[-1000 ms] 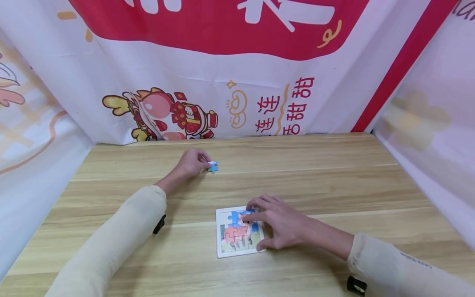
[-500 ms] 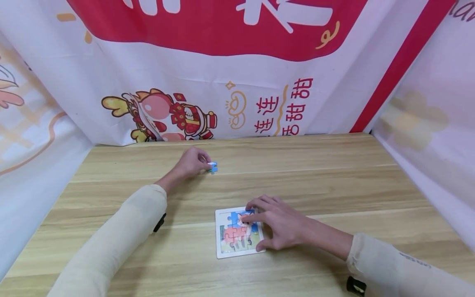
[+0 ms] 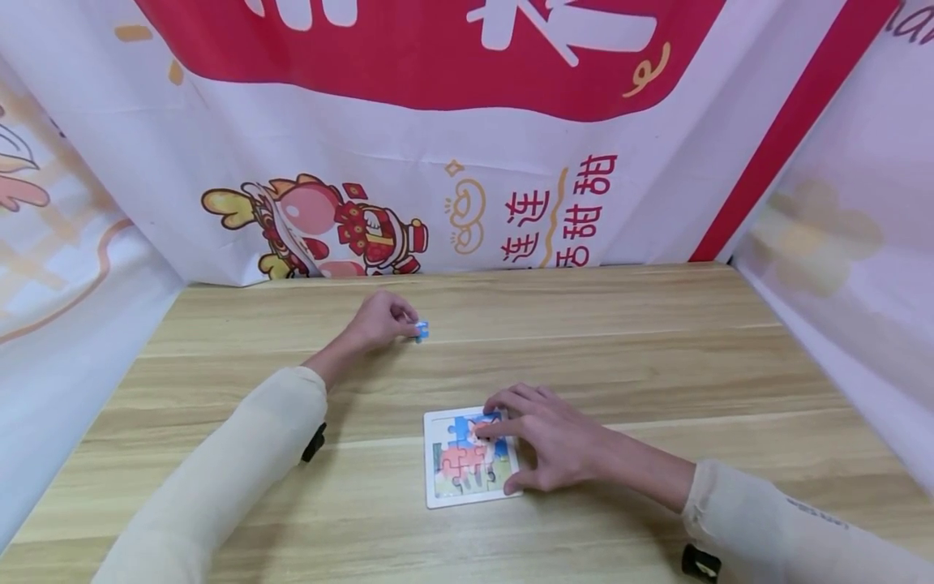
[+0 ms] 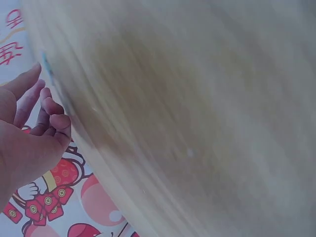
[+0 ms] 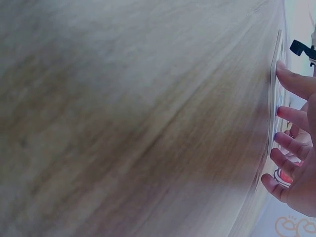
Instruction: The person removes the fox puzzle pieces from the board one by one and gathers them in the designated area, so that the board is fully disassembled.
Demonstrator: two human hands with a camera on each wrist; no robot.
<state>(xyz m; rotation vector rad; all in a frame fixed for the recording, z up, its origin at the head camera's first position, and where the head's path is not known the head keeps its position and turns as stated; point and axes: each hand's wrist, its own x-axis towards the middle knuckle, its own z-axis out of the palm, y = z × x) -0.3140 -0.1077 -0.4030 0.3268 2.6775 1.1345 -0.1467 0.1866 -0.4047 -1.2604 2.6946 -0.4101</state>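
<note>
At the far left of the table, my left hand (image 3: 381,319) pinches a small blue jigsaw piece (image 3: 422,331) by its edge, low over the wood. In the left wrist view the piece (image 4: 47,65) shows as a thin blue sliver beyond the fingertips. Nearer to me lies a square jigsaw puzzle in a white frame (image 3: 430,462), its picture a pink and blue animal. My right hand (image 3: 558,438) spreads over the puzzle's right side, index finger on the animal's head and thumb at the lower right edge. In the right wrist view the frame (image 5: 272,98) appears edge-on under spread fingers.
The wooden table (image 3: 657,349) runs back to a white and red printed cloth (image 3: 409,146). More printed cloth (image 3: 839,268) hangs at the right side and at the left. Both forearms wear pale sleeves (image 3: 248,454).
The left fingertips have shifted slightly right at the blue piece, and less of it shows now. My right hand and the framed puzzle hold their place.
</note>
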